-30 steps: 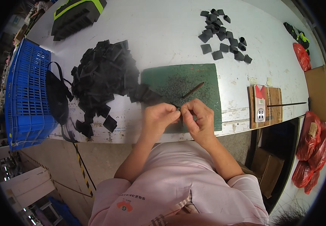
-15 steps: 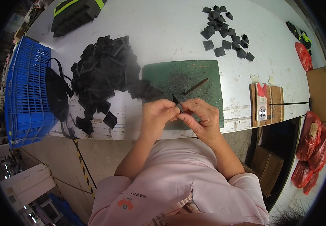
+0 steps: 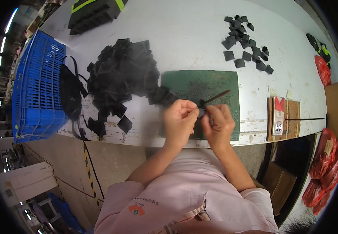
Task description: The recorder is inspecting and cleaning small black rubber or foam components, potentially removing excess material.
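Between my two hands is a small black fabric piece (image 3: 201, 112), held over the near part of a green mat (image 3: 231, 128). My left hand (image 3: 180, 121) pinches it from the left with thumb and fingers. From the other side, my right hand (image 3: 219, 124) closes on its edge with bent fingers. Just beyond the fingertips a thin brown stick (image 3: 217, 96) lies slanted on the mat, among dark specks. Left of the mat rises a big heap of black fabric pieces (image 3: 122, 70), some trailing toward my left hand.
A blue plastic crate (image 3: 40, 89) stands at the left, with a black bag (image 3: 70, 93) beside it. Several folded black pieces (image 3: 247, 43) lie far right. A wooden board (image 3: 292, 117) carries a white-and-red device (image 3: 278, 121). Red plastic bags (image 3: 323, 152) hang at the right edge.
The whole view has shifted, so the table things appear farther right and lower. My right hand has turned, its fingers now curled more downward. The black piece stays between both hands.
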`<state>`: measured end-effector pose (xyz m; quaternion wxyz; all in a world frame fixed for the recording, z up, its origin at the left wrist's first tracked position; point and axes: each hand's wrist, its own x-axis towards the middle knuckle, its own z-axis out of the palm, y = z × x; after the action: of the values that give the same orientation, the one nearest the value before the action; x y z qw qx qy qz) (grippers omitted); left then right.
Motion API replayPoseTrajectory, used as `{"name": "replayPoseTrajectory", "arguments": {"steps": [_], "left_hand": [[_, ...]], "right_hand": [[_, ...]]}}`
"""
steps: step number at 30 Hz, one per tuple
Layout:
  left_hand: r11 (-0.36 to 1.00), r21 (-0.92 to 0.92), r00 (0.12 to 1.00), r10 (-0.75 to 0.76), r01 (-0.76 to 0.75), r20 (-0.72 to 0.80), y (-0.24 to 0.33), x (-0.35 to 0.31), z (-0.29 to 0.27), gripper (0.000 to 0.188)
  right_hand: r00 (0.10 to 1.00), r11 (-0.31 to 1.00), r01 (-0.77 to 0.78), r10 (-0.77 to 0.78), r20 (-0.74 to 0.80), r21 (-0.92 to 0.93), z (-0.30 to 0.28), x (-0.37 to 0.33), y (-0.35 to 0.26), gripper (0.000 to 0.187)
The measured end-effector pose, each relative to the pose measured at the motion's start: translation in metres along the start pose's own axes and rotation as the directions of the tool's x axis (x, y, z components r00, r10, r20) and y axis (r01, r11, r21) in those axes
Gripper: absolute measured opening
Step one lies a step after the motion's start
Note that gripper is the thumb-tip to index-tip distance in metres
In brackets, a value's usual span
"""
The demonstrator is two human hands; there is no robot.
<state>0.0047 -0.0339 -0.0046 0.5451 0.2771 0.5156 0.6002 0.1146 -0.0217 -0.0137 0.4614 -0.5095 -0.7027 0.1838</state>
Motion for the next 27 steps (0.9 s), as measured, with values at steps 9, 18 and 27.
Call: {"name": "replayPoseTrajectory", "arguments": {"steps": [9,18,27], "left_hand": [[0.932,0.284,0.973,0.199,-0.226,0.119,0.003,-0.004,0.004,0.014],[0.391,-0.581,0.667,-0.127,0.714,0.734,0.050,0.024,0.019,0.018],[0.926,-0.302,0.925,-0.107,0.226,0.364,0.040,0.025,0.023,0.014]], "right_hand": [[0.522,-0.228,-0.721,0.443,0.729,0.654,-0.026,0.012,0.007,0.004],[0.801,0.400,-0.592,0.194,0.567,0.700,-0.059,0.064,-0.023,0.022],[0.744,0.300,-0.661,0.142,0.653,0.688,-0.037,0.066,0.019,0.027]]}}
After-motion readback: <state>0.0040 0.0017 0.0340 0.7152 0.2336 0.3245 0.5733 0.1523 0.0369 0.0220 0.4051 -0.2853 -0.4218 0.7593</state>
